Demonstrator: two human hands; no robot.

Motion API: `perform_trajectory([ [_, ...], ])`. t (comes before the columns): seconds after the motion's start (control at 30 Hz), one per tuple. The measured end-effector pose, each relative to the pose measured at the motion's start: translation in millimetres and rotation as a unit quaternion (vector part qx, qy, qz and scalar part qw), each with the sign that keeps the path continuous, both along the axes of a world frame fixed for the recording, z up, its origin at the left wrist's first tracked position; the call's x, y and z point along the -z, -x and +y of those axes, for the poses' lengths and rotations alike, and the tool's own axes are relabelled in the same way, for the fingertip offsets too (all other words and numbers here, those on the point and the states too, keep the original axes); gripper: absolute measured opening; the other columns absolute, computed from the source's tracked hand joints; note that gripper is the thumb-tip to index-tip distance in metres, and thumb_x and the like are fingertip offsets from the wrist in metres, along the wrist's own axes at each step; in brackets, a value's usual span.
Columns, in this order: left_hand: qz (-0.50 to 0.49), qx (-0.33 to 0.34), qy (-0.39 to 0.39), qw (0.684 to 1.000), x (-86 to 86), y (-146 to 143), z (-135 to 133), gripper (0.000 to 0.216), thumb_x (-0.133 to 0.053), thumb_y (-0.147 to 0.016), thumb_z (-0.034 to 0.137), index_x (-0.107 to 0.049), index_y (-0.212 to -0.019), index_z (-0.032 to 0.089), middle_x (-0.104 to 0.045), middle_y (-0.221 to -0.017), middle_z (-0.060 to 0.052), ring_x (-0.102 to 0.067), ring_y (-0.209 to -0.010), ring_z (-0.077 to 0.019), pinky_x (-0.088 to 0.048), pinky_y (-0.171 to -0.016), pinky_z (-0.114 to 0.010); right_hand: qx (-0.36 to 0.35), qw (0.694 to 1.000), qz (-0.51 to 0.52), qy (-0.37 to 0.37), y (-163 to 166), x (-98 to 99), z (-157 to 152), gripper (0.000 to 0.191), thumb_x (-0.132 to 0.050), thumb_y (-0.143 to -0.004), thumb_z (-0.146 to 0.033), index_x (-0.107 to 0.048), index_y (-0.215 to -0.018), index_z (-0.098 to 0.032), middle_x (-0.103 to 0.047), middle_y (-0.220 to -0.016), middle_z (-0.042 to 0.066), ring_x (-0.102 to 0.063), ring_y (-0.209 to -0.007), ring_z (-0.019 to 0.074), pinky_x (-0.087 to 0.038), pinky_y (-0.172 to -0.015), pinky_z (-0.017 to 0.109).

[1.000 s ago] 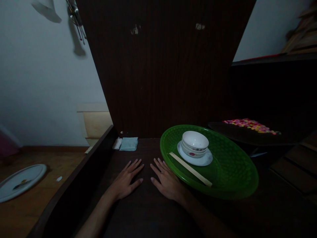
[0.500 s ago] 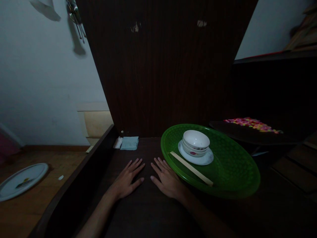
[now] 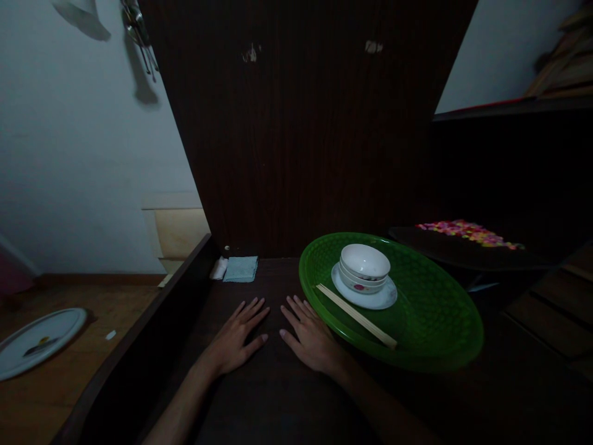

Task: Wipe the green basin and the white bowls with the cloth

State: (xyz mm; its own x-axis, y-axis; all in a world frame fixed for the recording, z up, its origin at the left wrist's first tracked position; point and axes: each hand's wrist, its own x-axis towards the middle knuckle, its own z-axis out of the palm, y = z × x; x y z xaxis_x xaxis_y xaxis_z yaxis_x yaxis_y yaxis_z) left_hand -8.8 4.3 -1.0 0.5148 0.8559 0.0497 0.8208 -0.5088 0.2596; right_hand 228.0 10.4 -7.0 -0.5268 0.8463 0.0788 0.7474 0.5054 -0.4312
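Both hands lie flat and empty, fingers spread, on the dark surface (image 3: 278,395) — left hand (image 3: 234,341) lower centre, right hand (image 3: 311,339) just beside, perhaps touching, the green tray (image 3: 430,321). The tray holds stacked bowls (image 3: 365,267) on a plate (image 3: 384,300) and chopsticks (image 3: 356,316) — a folded cloth (image 3: 241,269) lies beyond the left hand.

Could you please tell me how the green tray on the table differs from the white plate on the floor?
The green tray sits on the dark table beside the right hand; the white plate lies on the wooden floor, far left. The green tray carries stacked bowls, a saucer and chopsticks; the white plate holds only a small dark thing I cannot identify. Both are round and shallow.
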Motion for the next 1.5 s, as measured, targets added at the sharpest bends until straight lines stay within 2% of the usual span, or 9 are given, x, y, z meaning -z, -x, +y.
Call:
perform_trajectory([
  [0.3, 0.01, 0.003, 0.006, 1.0, 1.0, -0.5, 0.5, 0.062, -0.039, -0.1, 0.052, -0.035, -0.154, 0.021, -0.026, -0.163, -0.011, -0.021, -0.151, -0.0272, -0.019, -0.121, -0.057, 0.003, 1.0, 0.008, -0.004, 0.2, 0.8, -1.3, 0.06, -0.039, -0.101, -0.046, -0.039, -0.152, -0.015, -0.025, -0.164, 0.011, -0.017, -0.153, 0.0267, -0.017, -0.124, 0.045],
  [0.63, -0.001, 0.008, -0.006, 1.0, 6.9, 3.0, 3.4, 0.061, -0.042, -0.099, 0.053, -0.036, -0.153, 0.025, -0.03, -0.162, -0.01, -0.024, -0.15, -0.028, -0.023, -0.121, -0.057, 0.006, 1.0, 0.013, -0.025, 0.0, 7.1, -0.1, 0.057, -0.041, -0.101, -0.044, -0.041, -0.151, -0.016, -0.028, -0.163, 0.011, -0.019, -0.152, 0.0264, -0.019, -0.124, 0.044],
  [1.5, -0.002, 0.01, -0.003, 1.0, 4.5, 2.0, 2.0, 0.061, -0.041, -0.1, 0.053, -0.036, -0.154, 0.024, -0.029, -0.162, -0.011, -0.024, -0.151, -0.0272, -0.023, -0.121, -0.057, 0.01, 0.999, 0.006, -0.032, 0.7, 5.7, -1.6, 0.056, -0.042, -0.101, -0.042, -0.043, -0.15, -0.015, -0.028, -0.162, 0.011, -0.02, -0.152, 0.0265, -0.021, -0.123, 0.044],
])
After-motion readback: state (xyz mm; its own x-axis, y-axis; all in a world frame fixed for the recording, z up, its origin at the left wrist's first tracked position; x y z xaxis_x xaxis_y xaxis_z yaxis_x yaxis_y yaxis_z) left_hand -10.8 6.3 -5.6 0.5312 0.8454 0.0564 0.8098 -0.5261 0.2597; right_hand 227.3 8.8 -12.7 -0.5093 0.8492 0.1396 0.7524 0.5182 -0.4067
